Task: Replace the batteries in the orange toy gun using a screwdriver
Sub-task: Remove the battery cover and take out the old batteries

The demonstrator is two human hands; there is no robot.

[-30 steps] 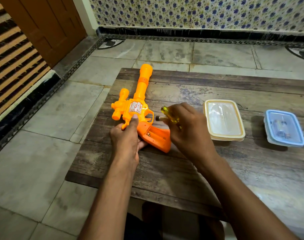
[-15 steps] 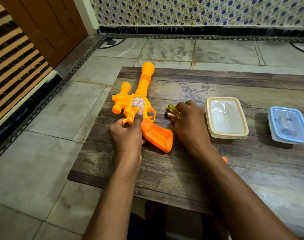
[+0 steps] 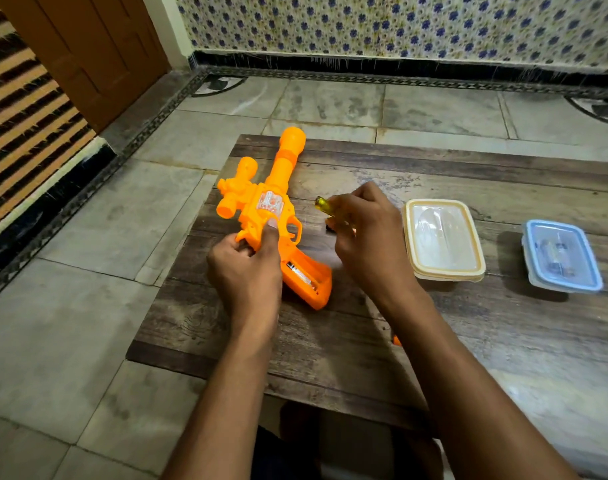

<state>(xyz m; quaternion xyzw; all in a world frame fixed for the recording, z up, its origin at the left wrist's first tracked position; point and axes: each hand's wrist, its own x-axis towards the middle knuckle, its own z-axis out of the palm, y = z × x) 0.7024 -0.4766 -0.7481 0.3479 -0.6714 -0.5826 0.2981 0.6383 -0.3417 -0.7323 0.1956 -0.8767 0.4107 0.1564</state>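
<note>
The orange toy gun [image 3: 273, 216] lies on the wooden table [image 3: 434, 341], barrel pointing away toward the wall, grip toward the person with a battery showing inside. The left hand [image 3: 248, 271] grips its body; right of the gun, the right hand [image 3: 368, 237] holds the yellow-handled screwdriver [image 3: 325, 206].

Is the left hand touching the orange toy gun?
Touching. The head view shows the left hand gripping the toy gun, thumb pressed on its body.

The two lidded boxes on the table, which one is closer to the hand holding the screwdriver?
The cream-rimmed box, just beside the right hand gripping the screwdriver. The blue-rimmed box sits farther out toward the table's right side.
</note>
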